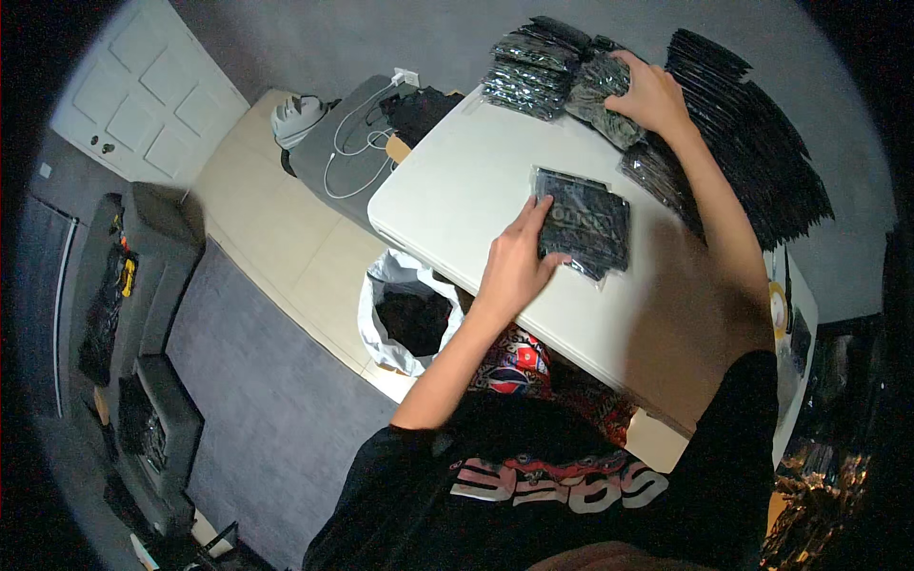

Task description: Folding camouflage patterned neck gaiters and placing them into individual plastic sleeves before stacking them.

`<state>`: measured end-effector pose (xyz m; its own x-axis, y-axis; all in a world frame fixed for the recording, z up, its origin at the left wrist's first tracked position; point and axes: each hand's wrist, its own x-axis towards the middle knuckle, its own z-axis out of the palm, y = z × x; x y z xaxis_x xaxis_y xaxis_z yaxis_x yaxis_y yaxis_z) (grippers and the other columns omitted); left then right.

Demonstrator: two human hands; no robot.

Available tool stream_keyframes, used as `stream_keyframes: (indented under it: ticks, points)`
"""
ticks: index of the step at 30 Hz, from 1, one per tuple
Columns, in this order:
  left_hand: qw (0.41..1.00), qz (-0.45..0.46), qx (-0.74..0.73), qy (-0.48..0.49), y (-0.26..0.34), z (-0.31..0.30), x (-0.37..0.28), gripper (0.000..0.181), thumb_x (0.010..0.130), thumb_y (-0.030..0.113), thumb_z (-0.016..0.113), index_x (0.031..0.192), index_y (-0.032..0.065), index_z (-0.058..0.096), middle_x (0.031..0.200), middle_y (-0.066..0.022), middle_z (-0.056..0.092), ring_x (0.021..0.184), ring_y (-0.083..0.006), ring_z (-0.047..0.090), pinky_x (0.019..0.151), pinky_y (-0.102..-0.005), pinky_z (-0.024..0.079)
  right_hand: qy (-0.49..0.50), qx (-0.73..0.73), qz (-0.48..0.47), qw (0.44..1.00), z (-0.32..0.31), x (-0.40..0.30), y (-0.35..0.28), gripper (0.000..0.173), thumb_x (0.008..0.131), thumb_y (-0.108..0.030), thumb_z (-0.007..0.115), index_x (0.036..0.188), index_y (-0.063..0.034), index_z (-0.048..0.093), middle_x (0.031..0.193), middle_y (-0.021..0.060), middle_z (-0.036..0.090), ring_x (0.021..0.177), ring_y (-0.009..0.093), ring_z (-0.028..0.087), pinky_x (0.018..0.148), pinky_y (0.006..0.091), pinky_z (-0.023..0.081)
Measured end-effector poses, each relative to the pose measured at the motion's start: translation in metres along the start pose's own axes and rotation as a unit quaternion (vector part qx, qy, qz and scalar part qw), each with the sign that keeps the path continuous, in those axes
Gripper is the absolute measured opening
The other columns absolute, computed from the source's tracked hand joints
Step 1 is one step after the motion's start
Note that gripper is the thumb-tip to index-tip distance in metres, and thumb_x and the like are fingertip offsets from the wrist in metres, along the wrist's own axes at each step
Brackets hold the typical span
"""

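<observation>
My left hand [515,260] touches a small stack of flat black packets in clear plastic [589,221] on the white table [457,182]. Its fingers lie at the stack's left edge and its thumb at the lower edge; whether it grips or only rests is unclear. Pale lettering shows through the top wrapper. At the table's back, my right hand [653,96] spans a pile of dark, glossy plastic-wrapped packets [603,96], fingers over the far side and thumb on the near side. Another wrapped pile [660,175] lies under my right forearm.
Rows of black packets [535,68] line the wall, with a long fanned row [750,135] to the right. Beside the table's left edge stands a white bag [371,314] holding black material. A white cable [343,150] trails over a grey surface. A tape roll [778,310] sits far right.
</observation>
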<state>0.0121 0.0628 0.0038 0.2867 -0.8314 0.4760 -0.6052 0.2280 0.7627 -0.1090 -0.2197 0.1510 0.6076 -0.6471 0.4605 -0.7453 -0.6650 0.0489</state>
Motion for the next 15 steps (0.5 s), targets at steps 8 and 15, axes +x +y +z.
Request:
stream_keyframes:
  ticks: [8,15]
  points:
    - [0.996,0.054,0.035,-0.060,-0.026,0.029,0.092,0.074,0.068,0.016,0.092,0.132,-0.0036,0.061,0.108,-0.0304,0.070,0.104,-0.0489,0.067,0.090,-0.0504,0.055,0.102,-0.059,-0.010,0.993,-0.065,0.005,0.009,0.076,0.072,-0.033,0.079,0.144,-0.0225,0.058,0.104,0.0209,0.074,0.096,0.042,0.073,0.088,0.0510,0.059]
    - [0.979,0.035,0.152,-0.129,-0.065,0.027,0.145,0.078,0.065,0.014,0.094,0.136,0.0022,0.063,0.098,-0.0249,0.074,0.095,-0.0462,0.070,0.085,-0.0502,0.058,0.165,0.043,-0.041,0.985,-0.128,-0.007,-0.012,0.060,0.068,-0.026,0.078,0.122,-0.0050,0.065,0.095,0.0240,0.074,0.090,0.043,0.072,0.080,0.0513,0.058]
